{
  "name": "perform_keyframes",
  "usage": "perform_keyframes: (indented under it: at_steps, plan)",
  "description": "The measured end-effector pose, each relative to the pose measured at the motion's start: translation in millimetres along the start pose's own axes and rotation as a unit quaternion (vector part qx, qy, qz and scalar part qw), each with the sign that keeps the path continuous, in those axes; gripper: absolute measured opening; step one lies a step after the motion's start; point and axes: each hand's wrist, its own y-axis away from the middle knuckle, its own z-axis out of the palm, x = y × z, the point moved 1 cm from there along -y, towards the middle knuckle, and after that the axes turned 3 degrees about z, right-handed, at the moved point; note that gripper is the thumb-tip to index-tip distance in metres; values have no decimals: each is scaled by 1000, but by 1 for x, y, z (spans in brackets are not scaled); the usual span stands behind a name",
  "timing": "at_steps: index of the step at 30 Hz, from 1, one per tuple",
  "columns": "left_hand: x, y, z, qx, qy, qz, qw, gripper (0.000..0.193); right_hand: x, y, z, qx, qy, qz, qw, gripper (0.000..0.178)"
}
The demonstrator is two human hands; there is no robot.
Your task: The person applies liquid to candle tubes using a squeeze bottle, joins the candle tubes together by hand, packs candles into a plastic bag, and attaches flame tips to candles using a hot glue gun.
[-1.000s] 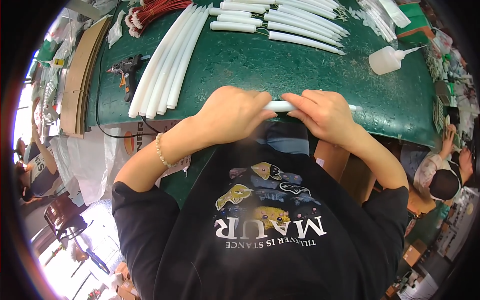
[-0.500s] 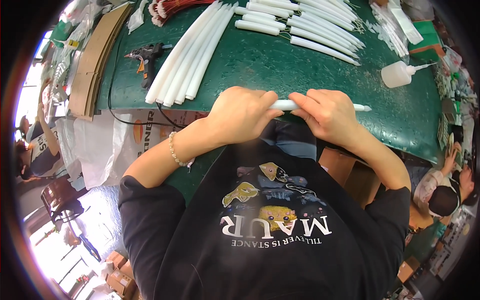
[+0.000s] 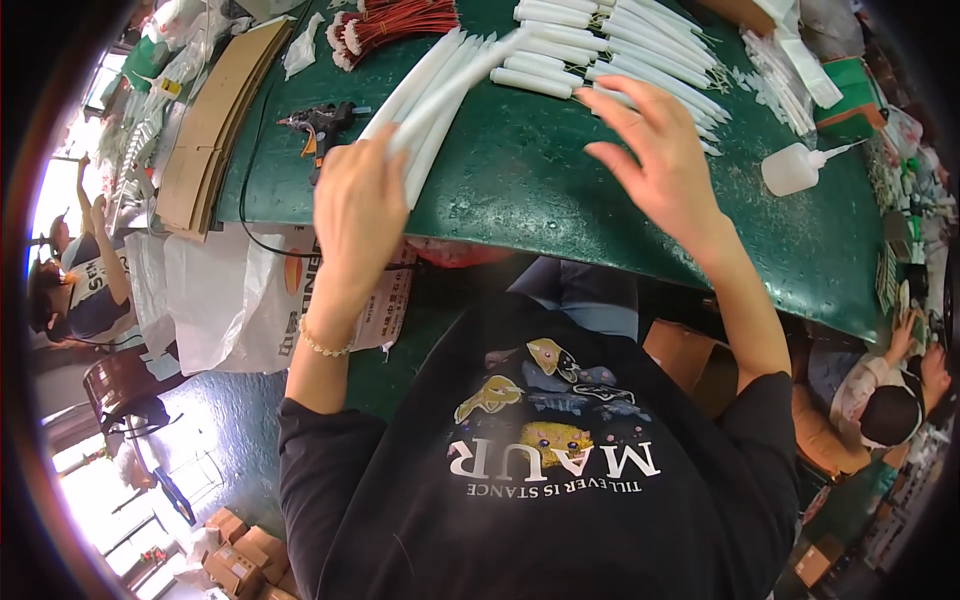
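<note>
My left hand (image 3: 360, 205) is closed round the near end of a long white candle-shaped tube (image 3: 455, 80), which slants up to the right across the other long tubes (image 3: 435, 155) lying on the green table. That tube is slightly blurred. My right hand (image 3: 655, 155) is held with thumb and fingers apart and nothing between them. Its fingertips are by the near edge of a row of white candle-shaped pieces (image 3: 660, 65) with pointed ends and thin wires, and the hand hides part of that row.
On the green table (image 3: 500, 215), a glue gun (image 3: 322, 125) with a black cord lies left of the tubes. Behind are red wire bundles (image 3: 395, 28). A white squeeze bottle (image 3: 790, 172) stands right, cardboard sheets (image 3: 215, 130) left. Two people sit at the sides.
My hands have parted from the white tube they held together. The left moved left and took a long tube; the right moved up, opened and is empty.
</note>
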Motion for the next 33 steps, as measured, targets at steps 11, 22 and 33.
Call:
perform_keyframes:
  at_steps: [11, 22, 33]
  plan:
    - [-2, 3, 8, -35, -194, -6, 980, 27, 63, 69, -2, -28, 78, 181, 980, 39]
    - [49, -43, 68, -13, 157, 41, 987, 46, 79, 57, 12, -27, 93, 160, 982, 51]
    - [23, -104, 157, 22, 142, -2, 990, 33, 97, 33, 40, -23, 105, 129, 986, 58]
